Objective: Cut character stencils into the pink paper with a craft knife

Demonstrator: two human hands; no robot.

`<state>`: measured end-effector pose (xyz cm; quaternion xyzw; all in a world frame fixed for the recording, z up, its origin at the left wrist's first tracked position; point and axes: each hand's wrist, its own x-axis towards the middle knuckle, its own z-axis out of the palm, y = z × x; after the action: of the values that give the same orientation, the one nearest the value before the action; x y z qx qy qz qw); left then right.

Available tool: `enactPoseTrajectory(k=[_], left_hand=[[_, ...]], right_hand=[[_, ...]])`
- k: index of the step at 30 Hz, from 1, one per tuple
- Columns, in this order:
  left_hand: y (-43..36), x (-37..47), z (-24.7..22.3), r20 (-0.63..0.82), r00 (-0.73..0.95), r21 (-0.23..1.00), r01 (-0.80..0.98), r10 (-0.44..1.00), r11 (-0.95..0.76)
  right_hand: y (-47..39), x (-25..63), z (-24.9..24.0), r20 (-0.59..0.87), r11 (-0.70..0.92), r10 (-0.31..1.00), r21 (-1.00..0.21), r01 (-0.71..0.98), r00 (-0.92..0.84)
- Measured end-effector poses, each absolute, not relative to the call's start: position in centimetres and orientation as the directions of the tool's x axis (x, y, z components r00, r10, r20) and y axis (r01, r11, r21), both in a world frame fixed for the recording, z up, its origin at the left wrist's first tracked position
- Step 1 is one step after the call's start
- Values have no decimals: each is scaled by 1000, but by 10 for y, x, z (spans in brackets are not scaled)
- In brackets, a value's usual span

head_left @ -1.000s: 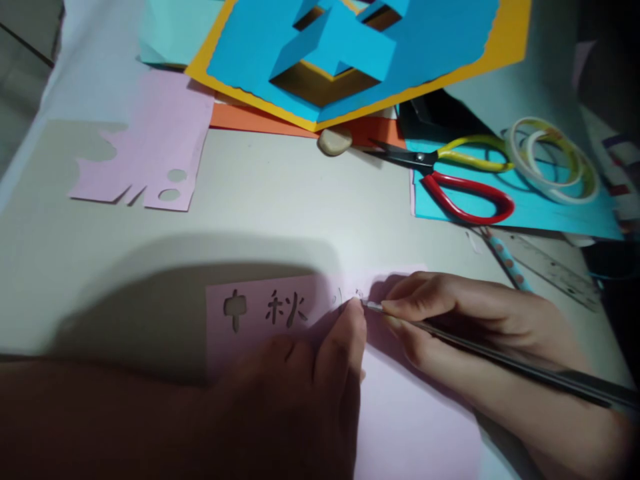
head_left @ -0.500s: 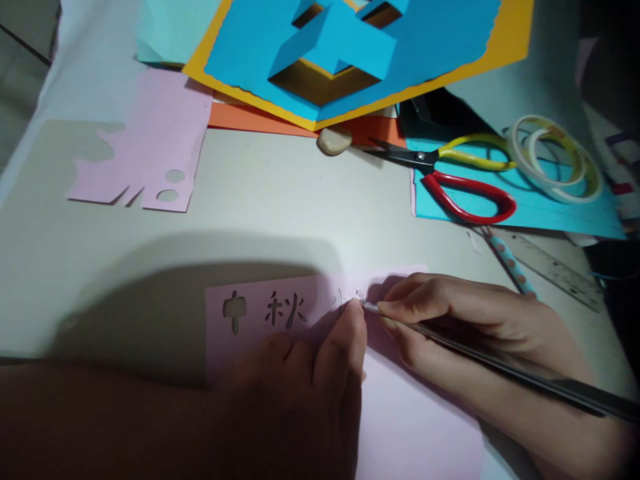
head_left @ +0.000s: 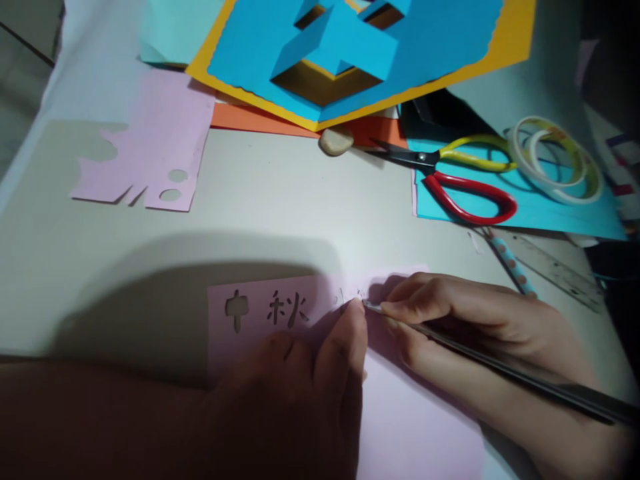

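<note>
While the table (head_left: 280, 207) is filling most of the view, a blue-and-yellow pop-up card (head_left: 445, 40) is sitting partly open at the back. The pink sheet (head_left: 420, 413) is lying on the near side, partly covered by the hands. The left hand (head_left: 310, 380) is pressing it down, fingers bent, gripping nothing visible. The right hand (head_left: 465, 327) is pinching a slim dark tool (head_left: 500, 360), likely a craft knife, its tip apparently meeting the sheet just beside the left index finger (head_left: 356, 310). Scissors (head_left: 425, 159) are lying farther back. Cut-out characters (head_left: 237, 307) are showing at the sheet's left, fainter marks (head_left: 341, 297) near the tip. Versus half a second ago, only the view is shifting slightly; the tip is holding position, so work is staying on one small spot.
</note>
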<state>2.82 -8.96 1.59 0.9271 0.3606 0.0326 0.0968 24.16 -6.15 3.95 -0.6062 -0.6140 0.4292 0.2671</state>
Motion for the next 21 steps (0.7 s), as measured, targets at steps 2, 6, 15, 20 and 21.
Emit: enactPoseTrajectory(k=[2, 6, 15, 20, 21], left_hand=[[-92, 28, 14, -23, 702, 241, 694, 711, -678], [-91, 29, 15, 9, 727, 209, 670, 686, -712], [-85, 31, 21, 51, 788, 110, 606, 614, -788], [-85, 32, 23, 40, 784, 93, 615, 620, -783], [-84, 32, 23, 39, 784, 92, 614, 619, -784]], right_hand=[[-62, 243, 39, -186, -108, 977, -851, 515, -103], [-65, 246, 40, -159, -66, 975, -874, 481, -155], [-65, 244, 36, -176, -124, 982, -881, 456, -74], [-64, 248, 32, -160, -92, 980, -891, 445, -118], [-65, 248, 33, -165, -91, 978, -889, 448, -129]])
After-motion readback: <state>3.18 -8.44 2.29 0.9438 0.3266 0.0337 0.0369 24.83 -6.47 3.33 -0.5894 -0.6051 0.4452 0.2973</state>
